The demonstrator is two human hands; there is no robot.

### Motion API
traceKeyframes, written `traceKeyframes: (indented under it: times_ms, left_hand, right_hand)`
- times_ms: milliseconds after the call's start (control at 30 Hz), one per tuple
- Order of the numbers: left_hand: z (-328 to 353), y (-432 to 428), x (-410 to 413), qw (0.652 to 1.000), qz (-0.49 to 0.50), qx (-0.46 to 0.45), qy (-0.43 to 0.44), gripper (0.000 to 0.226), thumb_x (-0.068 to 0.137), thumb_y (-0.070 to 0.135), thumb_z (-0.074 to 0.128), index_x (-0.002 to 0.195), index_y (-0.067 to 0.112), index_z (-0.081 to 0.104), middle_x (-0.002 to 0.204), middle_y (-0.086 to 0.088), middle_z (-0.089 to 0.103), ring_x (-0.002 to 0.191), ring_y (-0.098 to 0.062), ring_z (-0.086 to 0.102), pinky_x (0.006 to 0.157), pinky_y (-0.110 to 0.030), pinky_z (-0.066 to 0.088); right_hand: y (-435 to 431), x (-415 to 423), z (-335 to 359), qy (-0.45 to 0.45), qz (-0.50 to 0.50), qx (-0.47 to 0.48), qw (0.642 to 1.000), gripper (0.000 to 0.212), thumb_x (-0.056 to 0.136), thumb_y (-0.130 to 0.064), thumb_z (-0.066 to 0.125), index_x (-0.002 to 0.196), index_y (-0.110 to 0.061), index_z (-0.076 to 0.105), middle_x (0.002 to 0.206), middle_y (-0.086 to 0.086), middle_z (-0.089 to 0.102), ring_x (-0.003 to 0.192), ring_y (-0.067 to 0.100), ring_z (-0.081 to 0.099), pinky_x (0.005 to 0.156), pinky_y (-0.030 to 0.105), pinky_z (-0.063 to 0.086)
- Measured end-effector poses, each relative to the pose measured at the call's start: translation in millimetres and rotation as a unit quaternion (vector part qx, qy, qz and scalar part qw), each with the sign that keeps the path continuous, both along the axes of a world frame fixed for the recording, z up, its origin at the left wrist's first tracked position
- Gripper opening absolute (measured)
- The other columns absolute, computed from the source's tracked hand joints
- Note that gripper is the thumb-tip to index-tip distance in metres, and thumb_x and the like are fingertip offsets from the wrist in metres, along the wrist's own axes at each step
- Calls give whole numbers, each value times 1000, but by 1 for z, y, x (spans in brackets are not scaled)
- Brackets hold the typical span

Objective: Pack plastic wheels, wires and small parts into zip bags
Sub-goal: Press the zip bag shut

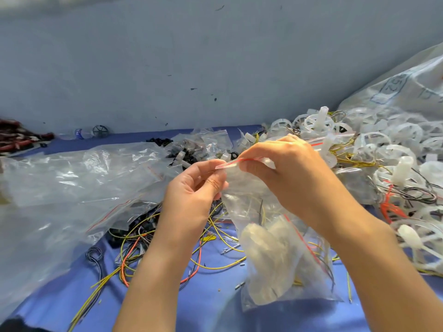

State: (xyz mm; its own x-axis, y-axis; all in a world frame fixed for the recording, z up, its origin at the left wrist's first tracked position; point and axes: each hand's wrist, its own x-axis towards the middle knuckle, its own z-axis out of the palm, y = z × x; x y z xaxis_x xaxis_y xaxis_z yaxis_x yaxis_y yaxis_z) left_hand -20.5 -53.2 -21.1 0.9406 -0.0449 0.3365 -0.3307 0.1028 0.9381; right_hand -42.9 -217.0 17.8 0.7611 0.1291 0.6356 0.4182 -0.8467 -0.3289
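Fingers of both hands pinch red-striped top edge of filled zip bag (275, 248): left hand (191, 195) at left end, right hand (287, 168) at middle. Bag hangs over blue table cover (215, 300), holds white plastic wheels, yellow and black wires. Loose wires (134, 248) lower left, white wheel pile (383, 149) right, empty clear bags (72, 178) left.

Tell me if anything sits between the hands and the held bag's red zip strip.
Nothing visible does. The left hand and the right hand both pinch the red zip strip directly, atop the zip bag; no wire shows between fingers and strip.
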Motion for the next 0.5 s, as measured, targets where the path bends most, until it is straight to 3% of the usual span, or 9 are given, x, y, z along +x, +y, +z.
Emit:
traceKeyframes:
  times_ms: [100,267,500]
  left_hand:
    - [2,2,0,1000,-9,8,-8,14,86,28,66,97,22,71,78,8,71,74,-7,66,74,-21,55]
    - [0,0,-1,999,18,34,-30,11,92,25,63,94,19,73,77,7,72,70,-5,65,66,-14,51]
    - [1,1,-1,1000,16,17,-17,12,91,26,63,93,17,72,74,8,71,69,-7,64,68,-18,55]
  right_hand:
    - [3,1,-1,-10,4,1,1000,15,93,-33,64,100,-25,75,98,-7,75,94,22,60,94,35,39]
    - [4,0,-5,-21,20,6,1000,14,93,-31,64,101,-26,75,98,-8,74,93,23,59,95,38,41]
    - [-6,-2,-7,-42,8,-14,999,14,91,-32,67,102,-26,74,97,-8,74,93,22,61,89,33,39]
